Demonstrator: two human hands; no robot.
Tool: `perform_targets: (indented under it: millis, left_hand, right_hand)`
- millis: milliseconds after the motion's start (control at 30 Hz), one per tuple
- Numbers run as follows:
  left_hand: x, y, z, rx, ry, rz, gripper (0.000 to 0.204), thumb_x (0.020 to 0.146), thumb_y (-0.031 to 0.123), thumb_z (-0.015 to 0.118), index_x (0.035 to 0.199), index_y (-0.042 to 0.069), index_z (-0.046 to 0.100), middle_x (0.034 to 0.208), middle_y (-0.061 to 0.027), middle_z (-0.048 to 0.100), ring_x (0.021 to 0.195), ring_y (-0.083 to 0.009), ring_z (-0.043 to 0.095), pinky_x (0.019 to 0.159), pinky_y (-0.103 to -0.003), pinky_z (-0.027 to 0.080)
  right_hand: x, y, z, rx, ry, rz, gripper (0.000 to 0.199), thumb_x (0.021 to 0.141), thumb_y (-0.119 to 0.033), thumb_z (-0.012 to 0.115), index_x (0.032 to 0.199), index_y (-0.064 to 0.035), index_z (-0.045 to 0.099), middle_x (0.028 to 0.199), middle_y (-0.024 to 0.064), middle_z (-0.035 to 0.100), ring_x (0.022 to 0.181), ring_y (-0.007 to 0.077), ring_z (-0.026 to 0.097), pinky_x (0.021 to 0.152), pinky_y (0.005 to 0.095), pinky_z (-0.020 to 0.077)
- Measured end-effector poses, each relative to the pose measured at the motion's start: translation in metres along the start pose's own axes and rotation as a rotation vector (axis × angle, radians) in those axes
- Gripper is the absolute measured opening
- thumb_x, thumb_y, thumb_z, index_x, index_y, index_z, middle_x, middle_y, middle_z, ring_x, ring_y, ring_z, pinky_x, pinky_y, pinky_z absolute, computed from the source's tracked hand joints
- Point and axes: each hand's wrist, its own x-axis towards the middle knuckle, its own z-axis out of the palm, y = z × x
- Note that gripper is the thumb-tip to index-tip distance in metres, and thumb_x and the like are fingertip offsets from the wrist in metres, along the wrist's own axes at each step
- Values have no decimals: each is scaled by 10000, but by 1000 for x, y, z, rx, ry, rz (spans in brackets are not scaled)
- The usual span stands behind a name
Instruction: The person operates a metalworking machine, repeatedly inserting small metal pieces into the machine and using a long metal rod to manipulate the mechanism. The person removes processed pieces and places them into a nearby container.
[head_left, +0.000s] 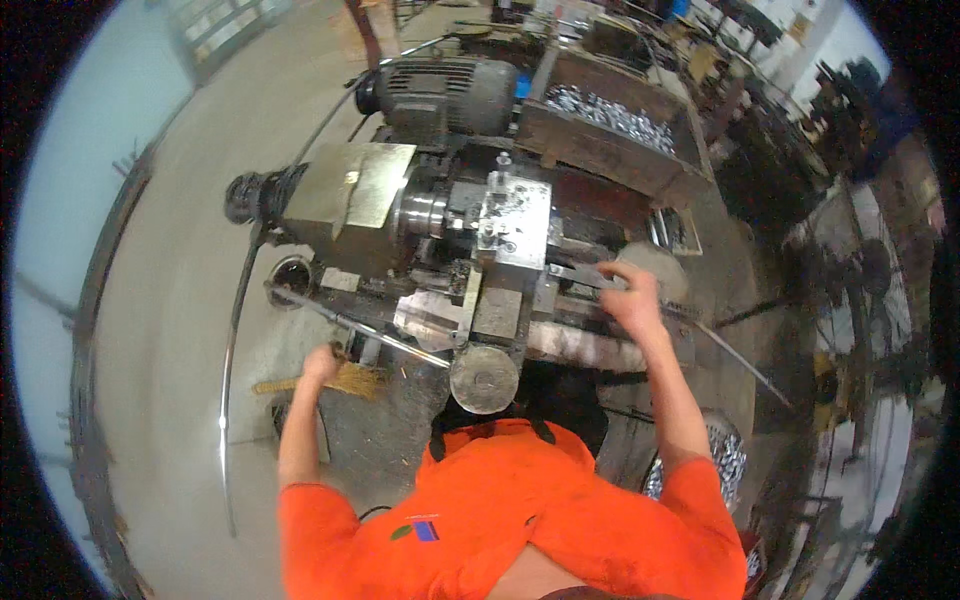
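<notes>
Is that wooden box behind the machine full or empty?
Partly full: the wooden box holds a heap of shiny metal pieces, lying below its rim.

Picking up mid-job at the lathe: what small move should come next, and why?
Probably draw the right hand along the metal lever it rests on; the left hand is already down at the long bar by the straw brush, steadying.

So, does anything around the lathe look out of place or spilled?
Nothing is clearly damaged. A straw brush lies low beside the lathe by the left hand, and shiny metal pieces are heaped by the person's right side. The right hand rests on the machine bed.
</notes>
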Motion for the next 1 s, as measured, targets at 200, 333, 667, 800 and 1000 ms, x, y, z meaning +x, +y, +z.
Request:
perform_targets:
  millis: [200,333,667,800,1000]
  left_hand:
    - [-116,27,-163,-48,768,-41,326,819,265,586,1092,87,582,789,-155,627,750,-303,612,676,-400,478]
    - [-173,-22,-171,-63,943,-204,350,803,301,606,1063,66,596,813,-153,636,784,-318,618,688,-413,478]
    - [-144,-99,-170,229,557,-593,360,745,363,614,854,22,653,808,-208,631,789,-376,612,710,-449,489]
    - [-137,-108,-183,188,555,-707,361,730,357,606,856,22,654,828,-212,632,796,-382,611,729,-449,488]
    - [-165,0,-135,11,689,-656,407,672,368,628,843,-2,610,857,-236,615,834,-394,594,732,-454,466]
  right_hand:
    - [100,-102,100,-160,-240,-404,302,569,-203,607,834,-81,687,929,141,624,950,315,522,835,382,436]
    - [118,-130,141,-331,-430,-212,247,545,-194,594,720,-49,691,813,198,633,892,347,550,798,401,456]
    - [124,-127,152,-242,-431,-93,262,550,-212,601,743,-62,694,772,216,633,777,357,615,755,394,496]
    - [121,-132,145,-289,-396,-121,277,581,-241,602,789,-90,706,852,180,649,851,345,606,774,405,496]
    - [126,-115,161,-295,-400,-168,253,522,-227,581,712,-118,707,753,172,644,748,350,622,702,393,514]
